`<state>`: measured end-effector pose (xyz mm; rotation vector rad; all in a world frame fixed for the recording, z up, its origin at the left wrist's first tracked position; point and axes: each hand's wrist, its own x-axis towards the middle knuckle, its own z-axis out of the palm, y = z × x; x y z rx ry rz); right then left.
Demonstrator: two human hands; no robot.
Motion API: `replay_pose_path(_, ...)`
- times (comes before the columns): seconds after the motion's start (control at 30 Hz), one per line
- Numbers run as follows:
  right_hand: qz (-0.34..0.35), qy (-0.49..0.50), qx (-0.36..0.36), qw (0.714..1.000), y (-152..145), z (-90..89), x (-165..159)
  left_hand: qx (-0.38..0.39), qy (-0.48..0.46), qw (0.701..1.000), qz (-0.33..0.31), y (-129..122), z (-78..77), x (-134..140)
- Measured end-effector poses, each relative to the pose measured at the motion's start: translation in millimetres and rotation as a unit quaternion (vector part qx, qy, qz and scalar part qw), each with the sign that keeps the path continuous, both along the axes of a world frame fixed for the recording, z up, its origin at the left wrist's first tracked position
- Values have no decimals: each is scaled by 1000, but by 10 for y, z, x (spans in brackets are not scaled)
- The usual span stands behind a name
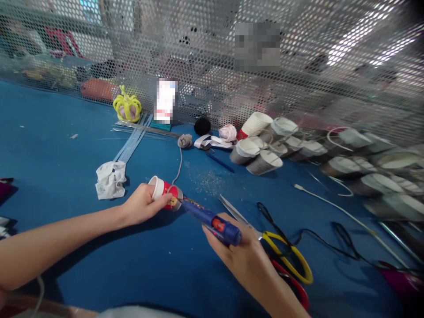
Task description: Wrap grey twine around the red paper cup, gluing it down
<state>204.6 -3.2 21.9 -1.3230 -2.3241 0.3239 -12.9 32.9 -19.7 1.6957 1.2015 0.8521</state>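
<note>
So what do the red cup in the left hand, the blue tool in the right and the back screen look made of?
Cup: probably paper, matte white inside, printed red outside. Glue gun: glossy blue plastic, by its sheen. Screen: likely perforated sheet metal, grey with regular round holes. Left hand grips the cup; right hand the gun.

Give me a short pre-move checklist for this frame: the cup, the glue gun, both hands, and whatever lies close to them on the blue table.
1. Left hand grips the red and white paper cup, which lies on its side: ok.
2. Right hand holds the blue glue gun firmly: ok.
3. Nozzle tip meets the cup near its base: ok.
4. Glue actually flowing at the tip: cannot tell, too small.
5. Yellow-handled scissors lie right beside the right hand, blades pointing toward the cup: not ok, crowded.
6. Black cable trails across the blue table to the right, away from the cup: ok.
</note>
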Motion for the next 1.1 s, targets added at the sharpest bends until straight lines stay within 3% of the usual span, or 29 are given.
replay_pose_path(0.4, 1, 11, 35, 999, 71, -35, -5, 123, 69, 989, -51, -21, 34, -2)
replay_pose_path(0.73, -6, 14, -2, 1000, 61, -25, 2, 139, 73, 986, -57, -19, 11, -7)
replay_pose_path(1.1, 3, 11, 11, 1000, 42, -43, 22, 133, 58, 988, -49, -10, -18, -17)
